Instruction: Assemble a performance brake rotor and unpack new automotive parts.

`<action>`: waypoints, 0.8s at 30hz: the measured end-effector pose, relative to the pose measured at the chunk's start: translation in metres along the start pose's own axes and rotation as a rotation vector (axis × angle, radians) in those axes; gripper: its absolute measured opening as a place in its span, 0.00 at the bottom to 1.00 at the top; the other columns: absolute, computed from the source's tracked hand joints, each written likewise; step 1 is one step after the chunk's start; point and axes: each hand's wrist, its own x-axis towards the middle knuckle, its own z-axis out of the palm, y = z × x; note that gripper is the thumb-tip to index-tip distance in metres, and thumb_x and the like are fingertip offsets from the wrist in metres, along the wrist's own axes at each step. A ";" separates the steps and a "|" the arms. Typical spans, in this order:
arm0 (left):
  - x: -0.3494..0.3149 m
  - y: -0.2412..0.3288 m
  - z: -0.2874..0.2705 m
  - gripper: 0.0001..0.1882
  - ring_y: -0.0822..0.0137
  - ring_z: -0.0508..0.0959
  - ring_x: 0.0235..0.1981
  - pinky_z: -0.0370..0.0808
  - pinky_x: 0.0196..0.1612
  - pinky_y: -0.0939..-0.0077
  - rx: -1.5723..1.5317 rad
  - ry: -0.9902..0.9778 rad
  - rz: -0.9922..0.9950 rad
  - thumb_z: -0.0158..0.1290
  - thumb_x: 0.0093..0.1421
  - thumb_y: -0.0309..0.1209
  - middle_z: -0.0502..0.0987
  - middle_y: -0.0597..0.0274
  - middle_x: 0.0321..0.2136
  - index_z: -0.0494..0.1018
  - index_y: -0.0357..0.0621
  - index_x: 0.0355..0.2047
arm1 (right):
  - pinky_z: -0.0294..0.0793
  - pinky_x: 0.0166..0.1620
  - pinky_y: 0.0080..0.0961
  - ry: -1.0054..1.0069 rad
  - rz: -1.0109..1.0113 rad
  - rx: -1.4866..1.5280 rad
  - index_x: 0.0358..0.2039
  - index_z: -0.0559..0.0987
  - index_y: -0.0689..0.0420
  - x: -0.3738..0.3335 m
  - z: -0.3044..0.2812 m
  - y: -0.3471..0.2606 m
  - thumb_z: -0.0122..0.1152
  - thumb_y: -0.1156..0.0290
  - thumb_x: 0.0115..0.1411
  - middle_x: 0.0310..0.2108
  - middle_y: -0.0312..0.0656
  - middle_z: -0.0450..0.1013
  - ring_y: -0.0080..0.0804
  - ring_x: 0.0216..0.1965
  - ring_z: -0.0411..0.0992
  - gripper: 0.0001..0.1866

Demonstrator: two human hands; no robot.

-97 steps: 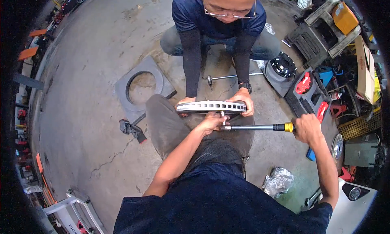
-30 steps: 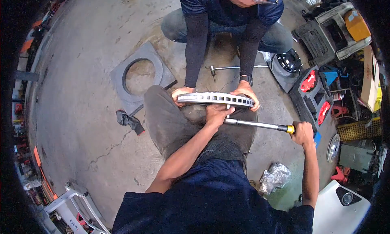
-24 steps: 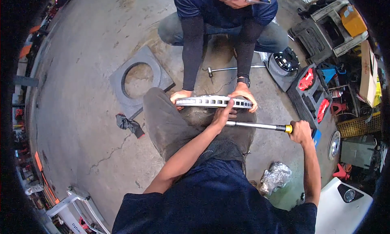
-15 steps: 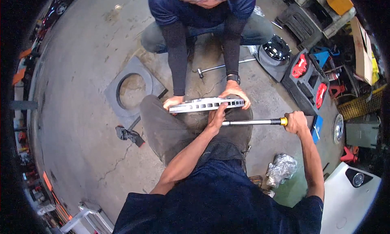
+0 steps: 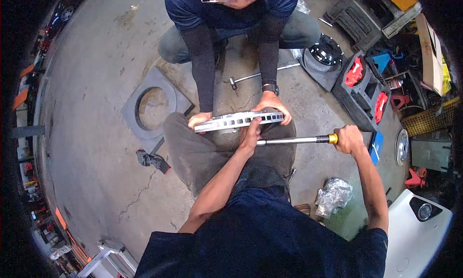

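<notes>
A silver vented brake disc [image 5: 238, 121] is held on edge above my lap, its slotted rim toward me. A co-worker squatting opposite grips it with a left-side hand [image 5: 198, 119] and a right-side hand [image 5: 273, 106]. My right hand [image 5: 349, 139] is wrapped round the end of a torque wrench [image 5: 294, 140] with a yellow collar. The wrench lies crosswise, running left to my left hand [image 5: 250, 135]. That hand closes about its head end, fingers up against the disc's rim; the head itself and the disc's far face are hidden.
On the floor lie a grey foam block [image 5: 159, 75] with a round cutout, a dark glove [image 5: 152, 161], a long-handled wrench [image 5: 260, 76] and crumpled clear plastic [image 5: 333, 197]. To the right are red brake calipers [image 5: 354, 72] in foam and a white car panel [image 5: 415, 234].
The disc and torque wrench have both tilted slightly, their right ends rising in the picture. My right hand has moved a little forward with the handle. The whole view has shifted slightly.
</notes>
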 end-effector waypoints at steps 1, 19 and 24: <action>-0.001 0.002 0.001 0.24 0.80 0.61 0.20 0.61 0.23 0.82 -0.010 0.010 -0.011 0.56 0.54 0.55 0.62 0.74 0.22 0.69 0.49 0.39 | 0.76 0.38 0.42 0.001 0.013 -0.022 0.26 0.81 0.50 0.001 -0.001 -0.002 0.61 0.64 0.43 0.24 0.49 0.77 0.49 0.30 0.77 0.08; -0.005 -0.017 -0.073 0.24 0.61 0.80 0.42 0.81 0.42 0.63 -0.142 -0.499 -0.055 0.42 0.70 0.44 0.74 0.57 0.45 0.58 0.44 0.59 | 0.77 0.35 0.44 0.147 0.018 -0.055 0.25 0.81 0.53 -0.056 -0.028 -0.046 0.62 0.63 0.45 0.22 0.52 0.76 0.53 0.28 0.77 0.09; -0.003 -0.015 -0.055 0.19 0.59 0.81 0.39 0.82 0.35 0.61 -0.016 -0.423 -0.138 0.40 0.71 0.38 0.75 0.56 0.44 0.59 0.45 0.58 | 0.78 0.36 0.44 0.181 0.054 -0.071 0.26 0.82 0.53 -0.088 -0.021 -0.058 0.63 0.64 0.44 0.22 0.52 0.76 0.53 0.28 0.77 0.09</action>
